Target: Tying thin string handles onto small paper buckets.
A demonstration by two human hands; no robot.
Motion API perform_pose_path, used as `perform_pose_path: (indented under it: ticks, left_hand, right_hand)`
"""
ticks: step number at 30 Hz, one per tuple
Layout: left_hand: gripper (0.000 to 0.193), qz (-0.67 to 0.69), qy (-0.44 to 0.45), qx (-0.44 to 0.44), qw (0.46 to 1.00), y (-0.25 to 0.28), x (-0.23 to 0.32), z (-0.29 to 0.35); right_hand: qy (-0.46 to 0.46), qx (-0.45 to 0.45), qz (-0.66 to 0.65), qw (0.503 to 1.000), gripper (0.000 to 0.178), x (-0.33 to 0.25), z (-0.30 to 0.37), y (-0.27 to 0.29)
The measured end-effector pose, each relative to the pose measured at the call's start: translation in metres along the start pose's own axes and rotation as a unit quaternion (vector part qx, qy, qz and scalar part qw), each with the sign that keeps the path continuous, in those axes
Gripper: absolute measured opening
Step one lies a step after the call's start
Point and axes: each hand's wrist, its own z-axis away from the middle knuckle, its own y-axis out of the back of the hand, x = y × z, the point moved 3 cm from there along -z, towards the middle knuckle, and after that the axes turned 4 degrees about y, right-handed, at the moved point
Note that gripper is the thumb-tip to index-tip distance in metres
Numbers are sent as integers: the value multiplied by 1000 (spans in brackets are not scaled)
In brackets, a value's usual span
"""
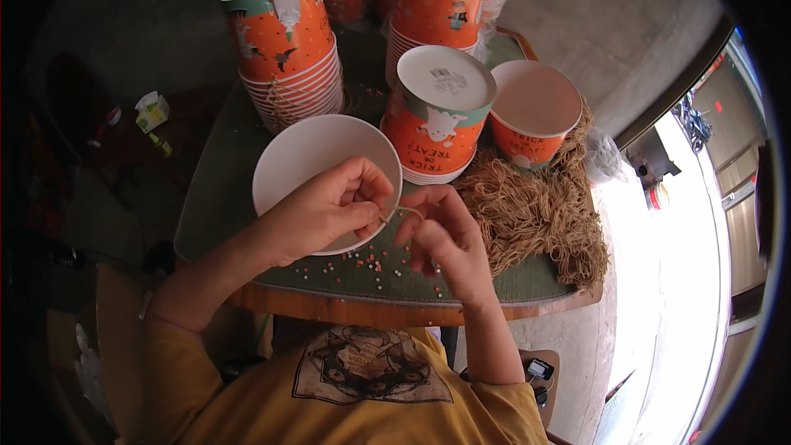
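A white-lined paper bucket (288, 156) lies tipped with its mouth toward me at the table's near edge. At its right rim, my left hand (342, 202) is closed, thumb and fingers pinching a thin tan cord (406, 209). The cord makes a small curve across to my right hand (447, 239), whose bent fingers close on its other side. Whether the cord passes through the bucket's wall is hidden by my fingers. To the right lies a big heap of tan cords (535, 218).
Behind the hands, an upside-down orange bucket stack (432, 136) stands beside an upright orange bucket (534, 144). Taller bucket stacks rise at the back left (288, 49) and back center (437, 12). Small paper dots (371, 264) litter the green tabletop (222, 189). A clear plastic bag (603, 156) sits right.
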Motion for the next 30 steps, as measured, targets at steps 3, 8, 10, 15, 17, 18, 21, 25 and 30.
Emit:
perform_pose_path:
  ticks: [3,8,10,15,17,18,21,25,30]
  left_hand:
    - [19,-29,-50,1,998,-5,3,-4]
    - [17,-29,11,-1,1000,0,5,-5]
    - [17,-18,20,3,1000,3,4,-6]
    - [19,8,26,1,1000,4,-2,-6]
    - [19,14,34,0,999,2,-1,-5]
    - [19,14,34,0,999,1,0,-4]
    - [21,4,38,11,999,0,1,-2]
    - [22,-1,18,-9,1000,5,2,1]
    - [24,-40,4,-22,999,5,-1,2]
  right_hand:
    - [114,38,241,963,18,4,-6,-2]
    - [150,70,330,929,7,1,-3,-7]
    - [143,49,270,951,7,6,-4,-8]
    - [200,57,329,921,14,9,-3,-12]
    - [225,63,345,909,18,9,-4,-14]
    - [241,69,368,895,19,7,-3,-15]
    - [264,76,394,877,19,4,-3,-16]
    - [220,75,405,884,17,3,-1,-15]
    - [138,66,217,964,10,13,-1,6]
